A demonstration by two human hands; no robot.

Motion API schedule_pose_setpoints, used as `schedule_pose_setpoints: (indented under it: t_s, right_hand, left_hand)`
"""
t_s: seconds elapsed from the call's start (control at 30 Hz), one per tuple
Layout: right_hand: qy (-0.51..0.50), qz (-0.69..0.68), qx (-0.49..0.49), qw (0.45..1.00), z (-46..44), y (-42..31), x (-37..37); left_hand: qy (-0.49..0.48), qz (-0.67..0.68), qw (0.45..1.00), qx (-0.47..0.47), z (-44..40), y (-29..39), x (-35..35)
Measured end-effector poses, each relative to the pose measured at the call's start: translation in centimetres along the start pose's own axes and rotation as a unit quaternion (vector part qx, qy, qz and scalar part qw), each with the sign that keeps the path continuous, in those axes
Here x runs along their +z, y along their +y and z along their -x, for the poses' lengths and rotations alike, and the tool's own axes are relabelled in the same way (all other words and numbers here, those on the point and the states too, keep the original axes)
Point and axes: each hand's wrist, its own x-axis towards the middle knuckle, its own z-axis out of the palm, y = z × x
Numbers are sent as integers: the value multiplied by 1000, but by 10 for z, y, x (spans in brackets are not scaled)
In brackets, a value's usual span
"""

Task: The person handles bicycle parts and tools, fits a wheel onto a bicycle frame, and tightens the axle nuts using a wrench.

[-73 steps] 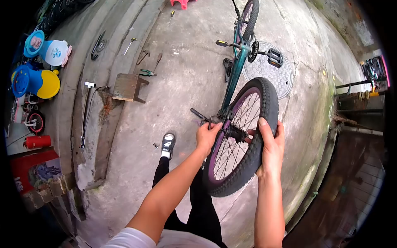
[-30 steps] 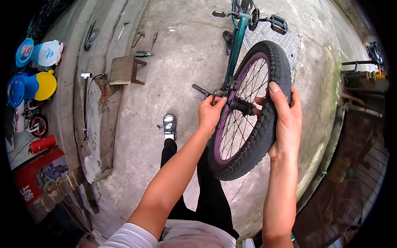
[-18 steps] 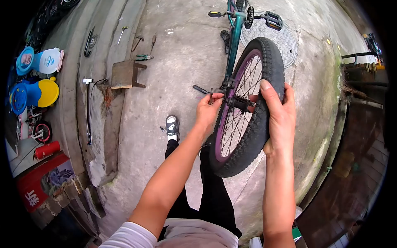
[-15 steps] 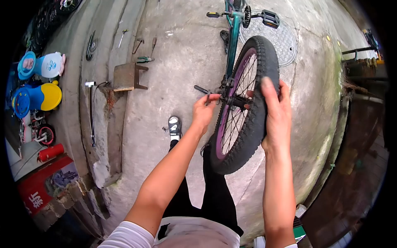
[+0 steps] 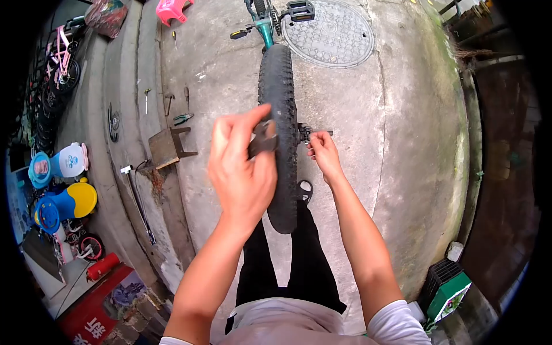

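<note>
The bicycle wheel's knobbly black tyre is seen nearly edge-on, upright in front of my legs. On its left side, my left hand is curled around a dark metal part near the hub; motion blurs the fingers. Across the wheel, my right hand has its fingers pinched beside the dark axle fittings; what they hold is too small to make out. The teal frame with its pedals extends behind the wheel.
A wooden stool, pliers and a hammer are on the left. A long-handled tool lies on the step. Beyond are a pink stool and a manhole cover. A green crate stands lower right.
The wheel has turned from an angled side view to nearly edge-on. My right hand has let go of the tyre and is at the axle. My left hand has come nearer the camera, around a dark part.
</note>
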Motion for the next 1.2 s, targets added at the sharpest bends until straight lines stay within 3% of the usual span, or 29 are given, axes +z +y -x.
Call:
schedule_pose_setpoints:
  t_s: [0.07, 0.13, 0.23, 0.27, 0.33, 0.4, 0.5, 0.53, 0.6, 0.63, 0.7, 0.83, 0.9, 0.93, 1.0, 1.13, 1.2]
  right_hand:
    - [11, 17, -14, 1000, -12, 10, 6]
    - [35, 202, -10, 979, -26, 17, 5]
    - [58, 293, 27, 954, -34, 11, 1]
    - [57, 293, 28, 954, -30, 8, -2]
    - [96, 128, -6, 987, -19, -3, -6]
    - [57, 148, -41, 986, -14, -8, -15]
    - [-70, 458, -22, 886, -20, -20, -25]
    - [-69, 458, -21, 886, -17, -25, -27]
    - [34, 369, -117, 922, -13, -30, -26]
    - [29, 370, -117, 921, -16, -28, -25]
    - [-72, 413, -111, 901, -17, -26, -25]
    - [-59, 498, -96, 860, -10, -34, -23]
    - [6, 343, -163, 925, -10, -30, -19]
    - [6, 343, -160, 926, -9, -29, -19]
    - [-83, 543, -133, 825, -9, -36, -21]
    - [9, 440, -162, 883, -6, -42, -17]
    - [-113, 594, -95, 791, -6, -40, -24]
  left_hand:
    - [-18, -29, 999, -25, -4, 7, 13]
    - [5, -43, 999, -6, -2, 3, 21]
    - [9, -45, 999, -7, -3, 2, 21]
    - [8, -46, 999, -7, -3, 2, 22]
    - [24, -36, 999, 3, -7, -2, 26]
    - [20, -39, 999, 3, -10, -4, 25]
    - [20, -30, 999, 1, -16, -6, 28]
    - [27, -21, 999, 4, -17, -7, 30]
    - [30, -19, 999, 7, -17, -7, 31]
    - [33, -18, 999, 9, -17, -8, 30]
    - [35, -10, 999, 0, -15, -7, 29]
    - [40, 6, 999, 0, -14, -8, 32]
    - [43, 1, 999, -2, -13, -7, 30]
    - [41, 3, 999, 3, -13, -6, 30]
    - [36, 4, 999, 1, -12, -6, 31]
    - [41, -11, 999, 10, -12, -8, 29]
    - [38, -12, 999, 5, -10, -8, 29]
